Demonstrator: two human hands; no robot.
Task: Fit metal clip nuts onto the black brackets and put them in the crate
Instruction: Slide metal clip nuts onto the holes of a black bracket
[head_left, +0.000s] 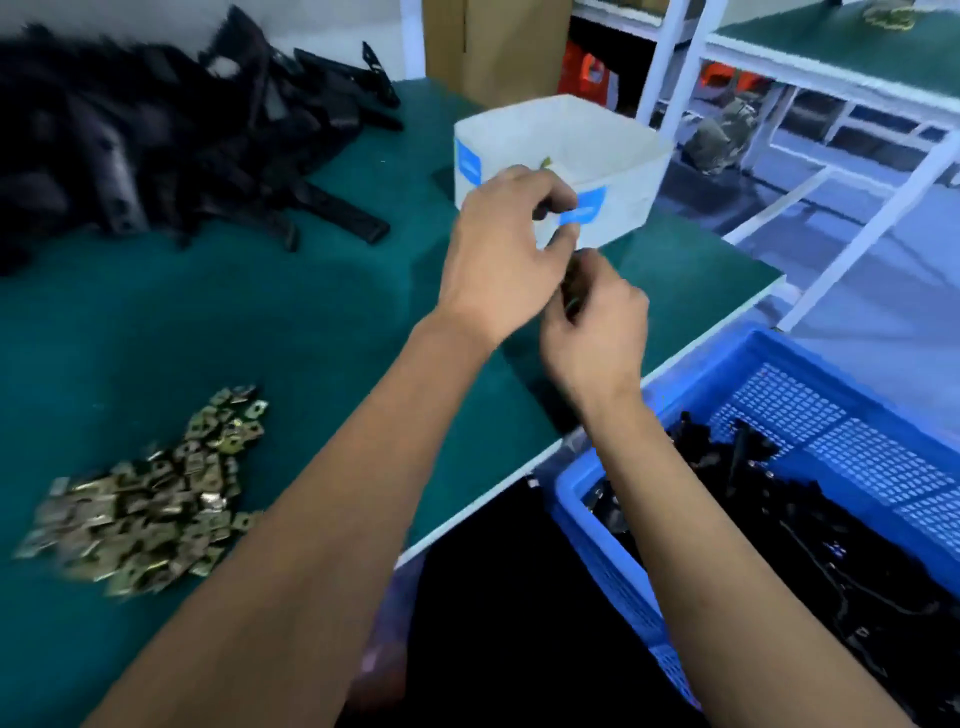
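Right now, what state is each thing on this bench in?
Left hand: fingers curled, pinching something small; blurred.
Right hand: fingers curled round a small part, close against the left.
Clip nuts: loose heap on the green mat.
Black brackets: piled at the far left.
White box: open-topped, upright.
Blue crate: partly filled with black parts.

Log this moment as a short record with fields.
surface: green mat
loose brackets: black pile, far left
clip nuts: brass-coloured heap, near left
box: white carton, behind the hands
crate: blue crate, lower right, black parts inside
left hand: fingers curled, contents blurred
right hand: pinching a small dark piece, identity unclear
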